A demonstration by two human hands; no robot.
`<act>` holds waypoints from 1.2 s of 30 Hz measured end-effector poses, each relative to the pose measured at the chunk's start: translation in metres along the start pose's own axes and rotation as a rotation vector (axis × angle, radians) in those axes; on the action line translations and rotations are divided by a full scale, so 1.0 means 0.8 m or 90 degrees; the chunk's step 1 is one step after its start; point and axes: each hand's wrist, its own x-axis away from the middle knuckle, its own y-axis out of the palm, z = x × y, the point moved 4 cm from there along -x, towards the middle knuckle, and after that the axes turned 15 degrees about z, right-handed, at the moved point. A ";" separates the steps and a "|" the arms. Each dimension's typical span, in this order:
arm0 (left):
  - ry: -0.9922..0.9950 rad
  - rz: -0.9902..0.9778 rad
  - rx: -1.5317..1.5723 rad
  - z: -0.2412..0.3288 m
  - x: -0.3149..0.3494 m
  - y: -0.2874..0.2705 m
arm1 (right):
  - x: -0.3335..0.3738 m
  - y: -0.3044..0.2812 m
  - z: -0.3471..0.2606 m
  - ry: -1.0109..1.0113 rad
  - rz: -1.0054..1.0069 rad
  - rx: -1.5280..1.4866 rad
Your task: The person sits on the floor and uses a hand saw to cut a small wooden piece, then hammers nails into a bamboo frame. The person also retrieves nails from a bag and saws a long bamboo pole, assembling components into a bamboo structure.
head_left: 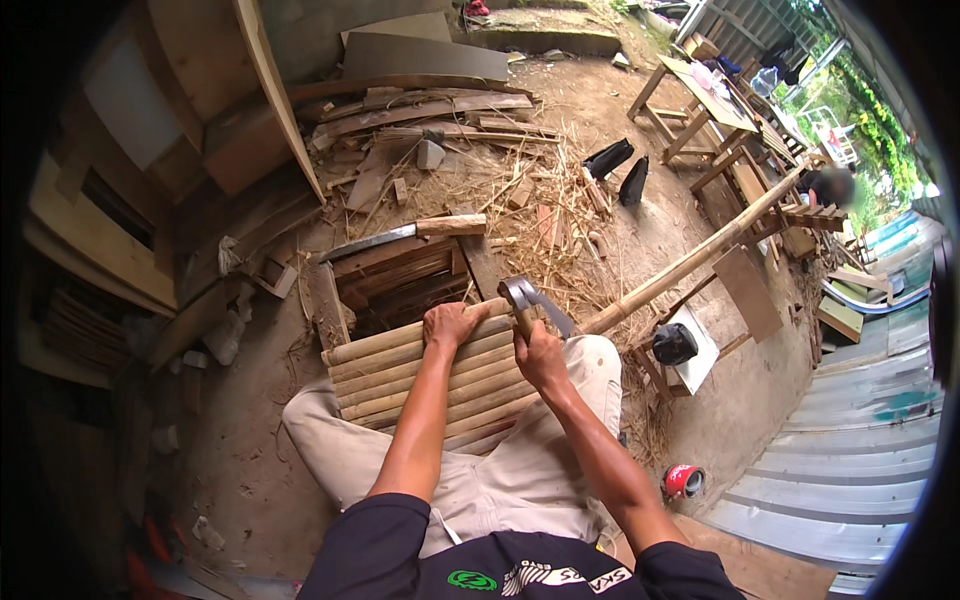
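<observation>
A panel of bamboo poles (437, 385) laid side by side rests across my lap. My left hand (455, 326) is closed over the topmost pole, its fingertips partly hidden behind it. My right hand (541, 354) grips the handle of a hammer (519, 292), whose metal head is raised by the panel's upper right corner. Just beyond the panel stands an open wooden frame (332, 305) with slats inside. Across its far edge lies a large knife (400, 236) with a curved blade and a wooden handle.
Scrap wood (430, 115) and bamboo shavings (540, 215) cover the ground ahead. A long bamboo pole (700, 255) slants off to the right. Nearby are a black bag (674, 344), a red can (684, 481) and corrugated metal sheets (830, 460). A person (828, 188) is at the far right.
</observation>
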 end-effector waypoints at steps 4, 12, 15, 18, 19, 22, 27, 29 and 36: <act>-0.004 0.000 -0.017 0.003 -0.009 -0.002 | -0.011 0.005 0.002 0.008 0.000 0.015; 0.000 0.005 -0.023 0.005 -0.013 -0.002 | -0.011 0.000 -0.003 0.000 0.007 -0.058; 0.000 -0.010 -0.033 0.004 -0.011 0.000 | -0.006 0.001 -0.003 0.001 0.019 -0.069; 0.001 -0.012 -0.037 0.003 -0.013 0.001 | -0.007 0.007 0.001 0.038 -0.016 -0.001; -0.001 -0.011 -0.041 0.002 -0.012 0.002 | -0.008 0.007 -0.001 0.020 -0.006 -0.034; 0.012 -0.006 -0.053 0.002 -0.015 0.005 | -0.014 0.006 -0.002 0.008 0.019 -0.072; 0.008 -0.001 -0.052 0.001 -0.015 0.009 | -0.017 0.005 0.002 0.066 0.004 -0.025; 0.001 0.004 -0.055 -0.001 -0.014 0.007 | -0.018 0.002 0.000 0.043 0.028 -0.074; -0.001 0.014 -0.039 0.004 -0.011 0.000 | -0.017 0.002 0.004 0.022 0.007 -0.062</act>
